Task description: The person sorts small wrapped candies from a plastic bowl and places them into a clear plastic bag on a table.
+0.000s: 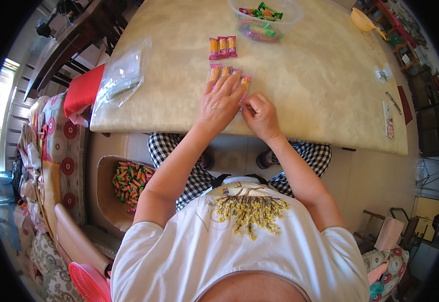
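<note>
A row of small wrapped snacks (246, 80) in pink and yellow wrappers lies near the table's front edge. My left hand (221, 100) rests palm down over this row with its fingers somewhat apart, hiding the lower parts of several snacks. Beside it, my right hand (261, 115) is curled, thumb and forefinger pinching the near pink end of the rightmost snack. Farther up, three more wrapped snacks (222, 47) lie side by side, apart from both hands. A clear plastic bowl (293, 17) at the far side holds pink and green wrapped snacks.
Clear plastic bags (123, 75) lie on the table (166, 75) at left. A yellow ladle (362, 20), a knife (393, 102) and a white printed packet (388, 120) are at right. Below, to my left, stands a cardboard box (104, 188) of wrapped snacks.
</note>
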### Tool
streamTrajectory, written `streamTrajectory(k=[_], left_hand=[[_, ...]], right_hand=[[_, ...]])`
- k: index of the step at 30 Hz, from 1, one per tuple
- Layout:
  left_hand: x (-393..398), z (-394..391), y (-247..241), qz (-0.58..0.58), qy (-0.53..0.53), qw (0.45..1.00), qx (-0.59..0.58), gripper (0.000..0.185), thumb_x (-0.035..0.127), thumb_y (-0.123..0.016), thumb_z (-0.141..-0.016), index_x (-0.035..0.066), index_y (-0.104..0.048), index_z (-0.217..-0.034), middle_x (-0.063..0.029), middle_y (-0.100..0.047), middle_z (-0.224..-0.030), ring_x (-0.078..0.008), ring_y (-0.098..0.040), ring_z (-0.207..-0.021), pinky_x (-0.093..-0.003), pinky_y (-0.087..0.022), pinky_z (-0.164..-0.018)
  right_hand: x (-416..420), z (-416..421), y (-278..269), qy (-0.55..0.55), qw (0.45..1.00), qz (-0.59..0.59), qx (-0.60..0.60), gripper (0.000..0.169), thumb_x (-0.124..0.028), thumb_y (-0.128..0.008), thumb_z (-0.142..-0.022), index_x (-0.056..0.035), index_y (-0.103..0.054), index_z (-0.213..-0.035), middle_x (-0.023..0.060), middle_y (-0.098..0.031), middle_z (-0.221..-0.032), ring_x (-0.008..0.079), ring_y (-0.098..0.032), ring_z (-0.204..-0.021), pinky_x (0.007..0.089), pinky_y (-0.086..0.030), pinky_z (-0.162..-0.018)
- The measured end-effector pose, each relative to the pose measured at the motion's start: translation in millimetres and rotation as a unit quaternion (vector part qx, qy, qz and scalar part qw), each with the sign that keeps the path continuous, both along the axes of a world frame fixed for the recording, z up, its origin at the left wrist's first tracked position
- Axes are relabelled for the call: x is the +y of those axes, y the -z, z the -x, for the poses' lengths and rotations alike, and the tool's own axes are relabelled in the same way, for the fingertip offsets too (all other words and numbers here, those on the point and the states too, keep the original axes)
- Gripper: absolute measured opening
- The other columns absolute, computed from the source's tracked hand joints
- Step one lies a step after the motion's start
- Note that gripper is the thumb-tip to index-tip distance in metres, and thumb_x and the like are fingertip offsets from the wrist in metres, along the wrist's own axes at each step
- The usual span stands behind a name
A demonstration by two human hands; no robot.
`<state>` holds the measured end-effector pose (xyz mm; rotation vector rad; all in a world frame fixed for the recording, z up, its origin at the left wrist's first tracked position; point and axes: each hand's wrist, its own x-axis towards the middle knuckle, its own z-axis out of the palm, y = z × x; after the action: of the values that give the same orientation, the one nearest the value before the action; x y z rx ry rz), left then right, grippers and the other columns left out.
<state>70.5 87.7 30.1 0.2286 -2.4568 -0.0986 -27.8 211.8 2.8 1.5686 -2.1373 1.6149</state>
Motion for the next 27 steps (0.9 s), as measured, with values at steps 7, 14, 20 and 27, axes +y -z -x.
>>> streamTrajectory(k=[7,14,20,27], left_hand=[[-8,20,17,-0.055,0.022,0.998,-0.017,0.035,0.01,-0.071,-0.073,0.01,-0.067,-0.109,-0.01,-0.063,-0.122,-0.0279,-0.055,-0.122,-0.0462,-0.042,-0.095],[-13,18,20,-0.084,0.049,0.995,-0.026,0.036,0.011,-0.072,-0.073,0.009,-0.068,-0.109,-0.011,-0.063,-0.122,-0.0295,-0.056,-0.122,-0.0441,-0.043,-0.097],[-50,0,-14,-0.207,0.126,0.969,-0.049,0.043,0.016,-0.075,-0.076,0.009,-0.067,-0.118,-0.0208,-0.055,-0.132,-0.0384,-0.053,-0.124,-0.0451,-0.04,-0.106],[-140,43,15,-0.154,-0.025,0.983,-0.101,0.036,0.007,-0.058,-0.087,0.013,-0.065,-0.122,-0.0199,-0.057,-0.132,-0.0375,-0.052,-0.124,-0.0454,-0.041,-0.103]], right_hand=[[-1,2,0,0.008,1.0,-0.003,0.003,0.012,0.001,-0.069,-0.074,-0.0059,-0.063,-0.082,0.011,-0.059,-0.08,0.0305,-0.062,-0.069,0.039,-0.05,-0.059],[2,10,-3,-0.013,0.997,-0.078,0.014,0.011,-0.002,-0.07,-0.074,-0.0057,-0.062,-0.081,0.0116,-0.06,-0.081,0.0317,-0.062,-0.07,0.0403,-0.05,-0.06],[8,13,-3,-0.031,0.997,-0.076,-0.015,0.011,-0.003,-0.07,-0.074,-0.0053,-0.062,-0.08,0.0112,-0.058,-0.078,0.0306,-0.062,-0.067,0.0389,-0.05,-0.058],[6,9,-6,-0.024,0.996,-0.085,0.004,0.01,-0.002,-0.069,-0.076,-0.0058,-0.061,-0.078,0.0092,-0.059,-0.078,0.0287,-0.063,-0.064,0.0373,-0.05,-0.056]])
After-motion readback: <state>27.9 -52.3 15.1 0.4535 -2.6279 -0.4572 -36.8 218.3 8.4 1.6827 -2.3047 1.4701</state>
